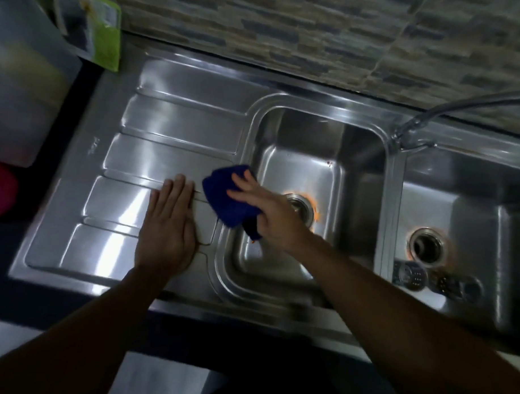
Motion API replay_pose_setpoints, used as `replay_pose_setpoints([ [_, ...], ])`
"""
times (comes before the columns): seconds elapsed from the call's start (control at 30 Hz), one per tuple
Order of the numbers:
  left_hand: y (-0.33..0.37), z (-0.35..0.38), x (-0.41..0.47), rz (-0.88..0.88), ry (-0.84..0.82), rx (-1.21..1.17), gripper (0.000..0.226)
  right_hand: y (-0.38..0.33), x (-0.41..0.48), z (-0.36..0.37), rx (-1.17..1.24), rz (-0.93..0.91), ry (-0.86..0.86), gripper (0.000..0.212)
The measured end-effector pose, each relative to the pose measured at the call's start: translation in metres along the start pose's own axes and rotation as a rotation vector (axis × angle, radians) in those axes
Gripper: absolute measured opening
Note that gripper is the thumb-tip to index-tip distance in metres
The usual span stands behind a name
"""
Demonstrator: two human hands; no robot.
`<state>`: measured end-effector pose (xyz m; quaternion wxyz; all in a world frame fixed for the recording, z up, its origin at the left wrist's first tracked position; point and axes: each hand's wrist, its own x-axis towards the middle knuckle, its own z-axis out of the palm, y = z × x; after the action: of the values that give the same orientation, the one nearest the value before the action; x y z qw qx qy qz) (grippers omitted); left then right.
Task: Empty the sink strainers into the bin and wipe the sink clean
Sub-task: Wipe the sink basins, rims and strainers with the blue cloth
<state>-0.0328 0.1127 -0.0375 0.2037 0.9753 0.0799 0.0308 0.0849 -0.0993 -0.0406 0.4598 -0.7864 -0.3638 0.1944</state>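
Surface: steel drainboard (154, 152), bare.
Left hand (166, 232): fingers flat, empty, bracing.
Right hand (267, 209): fingers pressed blue cloth (226, 195) onto basin rim, wiping.

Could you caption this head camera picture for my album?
Right hand wipes the steel sink rim with a dark blue cloth; left hand rests flat.

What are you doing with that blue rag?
A person is wiping a steel sink. The right hand presses a blue cloth on the edge of the left basin, while the left hand rests flat on the draining board. Two strainers lie in the right basin.
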Motion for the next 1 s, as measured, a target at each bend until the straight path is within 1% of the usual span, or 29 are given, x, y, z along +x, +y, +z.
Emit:
replay_pose_setpoints([
  [0.1,0.000,-0.002,-0.003,-0.007,-0.033,-0.023,0.059,-0.010,-0.044,0.027,0.048,-0.008,-0.064,0.053],
  [0.13,0.001,-0.003,-0.003,-0.008,-0.045,-0.021,0.060,-0.013,-0.057,0.033,0.051,-0.031,-0.097,0.049],
  [0.2,0.004,-0.005,-0.003,-0.013,-0.062,-0.006,0.061,-0.020,-0.084,0.039,0.062,-0.059,-0.151,0.033],
  [0.23,0.005,-0.005,-0.003,-0.015,-0.068,0.003,0.061,-0.023,-0.099,0.039,0.067,-0.054,-0.165,0.030],
  [0.3,0.008,-0.005,-0.003,0.001,-0.081,0.019,0.061,-0.027,-0.129,0.038,0.058,-0.025,-0.175,0.031],
  [0.33,0.011,-0.005,-0.004,0.019,-0.099,0.017,0.060,-0.028,-0.143,0.034,0.045,-0.003,-0.168,0.035],
  [0.4,0.021,0.000,-0.007,0.056,-0.145,-0.001,0.061,-0.029,-0.166,0.020,0.010,0.020,-0.142,0.035],
  [0.43,0.028,0.004,-0.009,0.068,-0.160,0.000,0.061,-0.029,-0.178,0.010,-0.020,0.020,-0.131,0.034],
  [0.47,0.038,0.009,-0.011,0.070,-0.160,0.002,0.061,-0.027,-0.191,-0.001,-0.066,0.022,-0.119,0.038],
  [0.53,0.057,0.018,-0.014,0.041,-0.136,-0.014,0.060,-0.019,-0.219,-0.029,-0.197,0.006,-0.091,0.056],
  [0.57,0.064,0.022,-0.016,0.022,-0.131,-0.023,0.059,-0.015,-0.232,-0.044,-0.256,-0.012,-0.091,0.057],
  [0.67,0.072,0.028,-0.018,-0.002,-0.145,-0.038,0.062,-0.002,-0.249,-0.083,-0.383,-0.134,-0.133,0.038],
  [0.73,0.070,0.029,-0.017,-0.002,-0.148,-0.050,0.062,0.005,-0.241,-0.097,-0.522,-0.203,-0.190,0.041],
  [0.8,0.066,0.030,-0.017,0.018,-0.130,-0.019,0.062,0.015,-0.227,-0.105,-0.571,-0.215,-0.173,0.043],
  [0.87,0.061,0.030,-0.016,0.048,-0.115,0.032,0.061,0.020,-0.210,-0.109,-0.547,-0.172,-0.140,0.041],
  [0.93,0.058,0.031,-0.009,0.071,-0.124,0.040,0.062,0.021,-0.190,-0.109,-0.615,-0.079,-0.153,0.048],
  [1.0,0.059,0.031,0.006,0.083,-0.130,0.038,0.063,0.021,-0.166,-0.108,-0.630,0.109,-0.145,0.061],
])
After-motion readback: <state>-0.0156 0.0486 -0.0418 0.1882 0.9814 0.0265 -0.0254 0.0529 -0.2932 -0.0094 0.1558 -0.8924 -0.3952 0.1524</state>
